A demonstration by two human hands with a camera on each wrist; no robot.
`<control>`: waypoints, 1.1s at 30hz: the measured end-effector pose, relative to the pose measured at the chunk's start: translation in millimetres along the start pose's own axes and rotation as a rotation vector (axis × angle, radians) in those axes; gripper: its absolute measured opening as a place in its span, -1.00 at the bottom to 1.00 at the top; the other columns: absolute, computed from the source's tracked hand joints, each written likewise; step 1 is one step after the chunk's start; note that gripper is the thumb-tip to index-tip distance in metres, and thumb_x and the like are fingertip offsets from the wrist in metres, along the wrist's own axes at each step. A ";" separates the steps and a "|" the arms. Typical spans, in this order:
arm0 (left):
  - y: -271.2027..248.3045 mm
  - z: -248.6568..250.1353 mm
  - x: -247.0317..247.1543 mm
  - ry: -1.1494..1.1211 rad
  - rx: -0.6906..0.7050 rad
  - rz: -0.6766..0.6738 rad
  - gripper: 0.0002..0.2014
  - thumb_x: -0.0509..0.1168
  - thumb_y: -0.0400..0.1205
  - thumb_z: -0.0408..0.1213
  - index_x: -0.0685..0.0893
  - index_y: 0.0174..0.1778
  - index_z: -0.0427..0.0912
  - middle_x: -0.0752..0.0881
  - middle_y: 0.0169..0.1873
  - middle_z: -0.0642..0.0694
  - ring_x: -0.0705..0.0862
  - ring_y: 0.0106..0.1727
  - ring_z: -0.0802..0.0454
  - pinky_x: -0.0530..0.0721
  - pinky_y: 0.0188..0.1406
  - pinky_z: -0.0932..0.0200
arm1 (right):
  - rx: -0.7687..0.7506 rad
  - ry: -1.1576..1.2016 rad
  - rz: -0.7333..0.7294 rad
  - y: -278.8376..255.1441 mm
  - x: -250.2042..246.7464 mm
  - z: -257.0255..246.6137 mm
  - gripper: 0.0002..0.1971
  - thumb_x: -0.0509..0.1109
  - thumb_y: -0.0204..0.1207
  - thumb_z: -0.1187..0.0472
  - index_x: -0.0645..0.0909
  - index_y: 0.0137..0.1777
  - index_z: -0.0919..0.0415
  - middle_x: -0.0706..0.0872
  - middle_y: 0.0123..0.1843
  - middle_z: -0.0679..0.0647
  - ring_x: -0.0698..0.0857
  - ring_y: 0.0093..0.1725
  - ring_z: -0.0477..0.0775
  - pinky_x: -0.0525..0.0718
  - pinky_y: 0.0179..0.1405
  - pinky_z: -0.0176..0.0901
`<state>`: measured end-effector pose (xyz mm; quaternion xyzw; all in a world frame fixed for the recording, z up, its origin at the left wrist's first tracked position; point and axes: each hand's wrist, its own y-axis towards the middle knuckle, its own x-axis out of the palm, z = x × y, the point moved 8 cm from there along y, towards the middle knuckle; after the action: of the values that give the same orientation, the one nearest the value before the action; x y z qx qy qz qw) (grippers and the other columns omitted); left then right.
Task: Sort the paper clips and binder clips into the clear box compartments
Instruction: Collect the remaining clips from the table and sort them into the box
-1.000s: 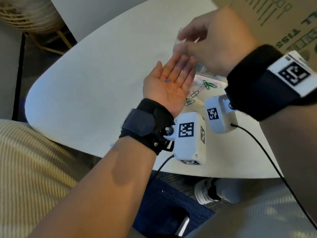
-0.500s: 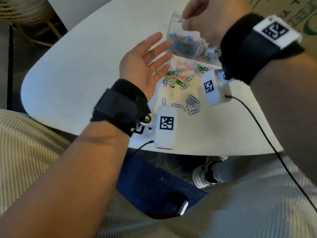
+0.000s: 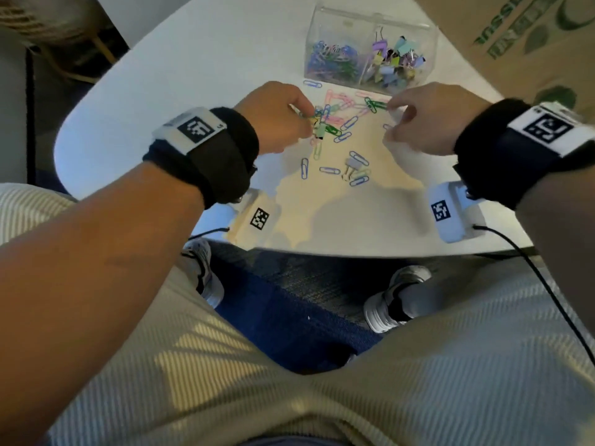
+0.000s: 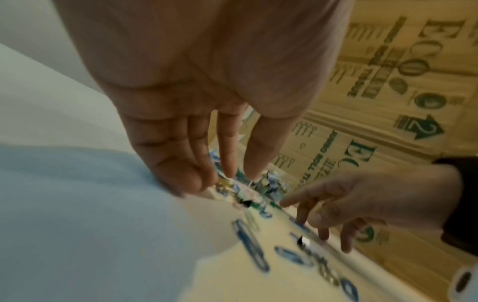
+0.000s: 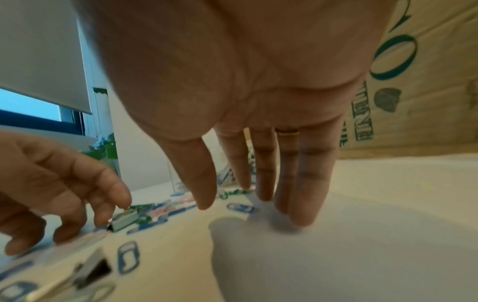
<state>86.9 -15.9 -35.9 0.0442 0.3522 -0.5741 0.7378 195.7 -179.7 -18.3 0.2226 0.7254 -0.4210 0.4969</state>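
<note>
Your left hand (image 3: 277, 115) pinches at the clips (image 3: 335, 123) on the worktop (image 3: 193, 75); your right hand (image 3: 428, 119) hovers slack, grasping nothing

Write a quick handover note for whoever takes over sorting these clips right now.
Left hand: fingers down at the left edge of the loose clip pile; whether it holds anything is unclear.
Right hand: fingertips by the green paper clips, nothing held.
Clear box: paper clips in its left compartment, binder clips in its right.
Left to do: the pile on the table, including a grey binder clip near you.
</note>
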 end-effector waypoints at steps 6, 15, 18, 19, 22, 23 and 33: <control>3.6 5.3 2.5 0.161 0.066 -0.012 -0.76 0.30 0.58 -0.32 0.70 0.15 -0.09 0.70 -0.13 0.00 0.65 -0.19 0.07 0.59 -0.10 0.25 | -0.172 0.006 -0.062 -7.0 20.5 -30.2 -0.77 0.28 0.60 0.20 0.64 0.21 0.02 0.63 0.19 0.07 0.57 0.23 0.19 0.41 0.08 -0.18; 24.7 25.2 20.2 0.643 0.192 -0.069 -0.54 0.10 0.66 -0.42 0.35 0.53 -0.25 0.37 0.51 -0.26 0.38 0.49 -0.21 0.35 0.47 -0.05 | -0.230 -0.056 0.029 6.3 9.8 -46.1 -0.69 0.21 0.66 0.09 0.57 0.24 0.29 0.58 0.31 0.31 0.52 0.28 0.33 0.50 0.25 0.10; 26.1 28.8 23.3 0.709 0.199 -0.076 -0.55 0.12 0.61 -0.44 0.43 0.46 -0.25 0.43 0.42 -0.29 0.44 0.41 -0.27 0.44 0.38 -0.14 | -0.201 -0.043 0.005 14.1 11.3 -51.7 -0.80 0.22 0.64 0.08 0.48 -0.06 0.23 0.61 0.04 0.23 0.54 0.03 0.25 0.48 -0.03 -0.01; 26.4 29.9 22.2 0.702 0.207 -0.069 -0.54 0.12 0.61 -0.44 0.44 0.47 -0.22 0.44 0.42 -0.28 0.44 0.41 -0.26 0.43 0.39 -0.09 | -0.199 -0.038 0.005 15.6 11.2 -52.3 -0.81 0.22 0.64 0.09 0.49 -0.08 0.22 0.60 0.00 0.22 0.55 0.02 0.26 0.45 -0.06 -0.04; 24.6 32.5 17.7 0.652 0.233 -0.060 -0.53 0.16 0.65 -0.39 0.39 0.53 -0.13 0.45 0.43 -0.21 0.44 0.43 -0.16 0.39 0.34 0.08 | -0.232 0.022 -0.017 12.2 10.7 -52.0 -0.75 0.21 0.67 0.14 0.65 0.19 0.21 0.68 0.20 0.22 0.60 0.26 0.26 0.50 0.13 -0.08; 23.5 33.2 16.6 0.652 0.249 -0.063 -0.53 0.17 0.66 -0.35 0.37 0.53 -0.12 0.45 0.44 -0.20 0.44 0.43 -0.15 0.39 0.34 0.09 | -0.226 0.068 -0.018 8.5 8.7 -49.2 -0.68 0.21 0.69 0.12 0.62 0.35 0.15 0.66 0.34 0.16 0.58 0.34 0.18 0.45 0.20 -0.17; 21.4 22.1 20.5 0.797 0.157 -0.191 -0.39 0.28 0.59 0.05 0.33 0.55 0.01 0.31 0.46 -0.20 0.35 0.43 -0.24 0.42 0.37 -0.12 | -0.173 -0.127 -0.121 3.7 19.9 -30.2 -0.06 0.26 0.28 -0.53 0.29 0.59 0.00 0.37 0.54 0.28 0.40 0.47 0.36 0.42 0.37 0.14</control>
<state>118.0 -35.8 -38.4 0.2864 0.5679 -0.6029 0.4816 174.3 -154.4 -33.3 0.1078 0.7381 -0.3993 0.5330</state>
